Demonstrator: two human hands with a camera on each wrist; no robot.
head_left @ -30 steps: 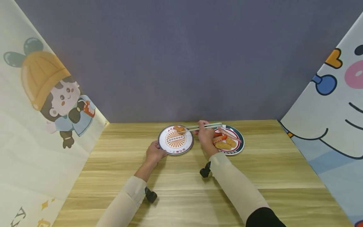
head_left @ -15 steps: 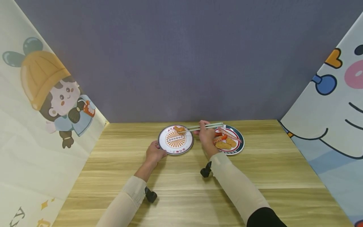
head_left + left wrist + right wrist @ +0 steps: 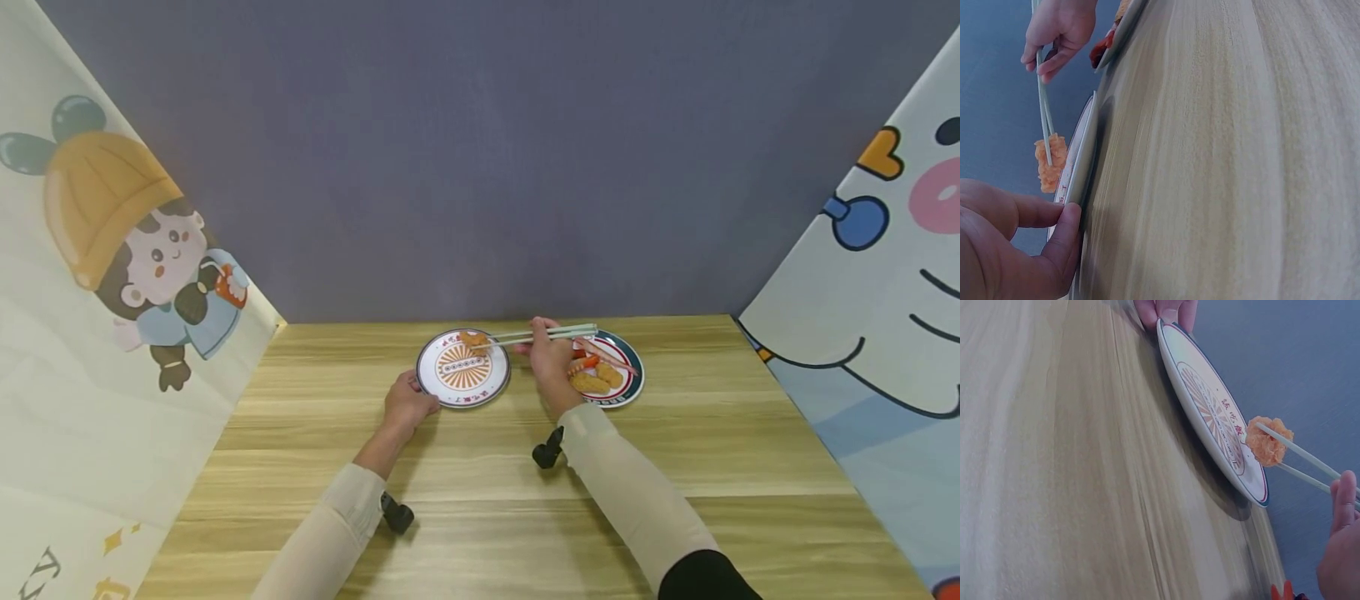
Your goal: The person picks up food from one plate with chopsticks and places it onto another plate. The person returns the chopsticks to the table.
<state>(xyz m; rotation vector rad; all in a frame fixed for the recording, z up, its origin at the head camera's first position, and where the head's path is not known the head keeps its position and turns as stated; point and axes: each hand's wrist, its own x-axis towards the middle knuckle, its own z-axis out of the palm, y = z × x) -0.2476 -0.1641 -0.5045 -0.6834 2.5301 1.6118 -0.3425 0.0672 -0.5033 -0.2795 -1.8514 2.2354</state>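
My left hand (image 3: 409, 405) pinches the near left rim of a white plate (image 3: 463, 375) with an orange sunburst print, thumb and fingers on its edge in the left wrist view. My right hand (image 3: 551, 360) holds a pair of pale green chopsticks (image 3: 1307, 455). Between their tips is a lumpy orange fried chicken piece (image 3: 1265, 444), over the plate's far right part. Whether it touches the plate I cannot tell. Partly behind the right hand stands a second plate (image 3: 637, 387) with a dark rim, bearing nuggets (image 3: 590, 383), a red sausage-like piece and a long pinkish strip.
Both plates lie near the back of a wood-grain table (image 3: 480, 500), close to a grey upright panel (image 3: 480, 167). Printed cartoon panels stand along the left and right sides. A small black camera (image 3: 547, 450) sits at the right wrist.
The right hand and chopsticks have shifted very slightly to the right, while the chicken piece stays over the same part of the plate. The left hand keeps its hold on the rim.
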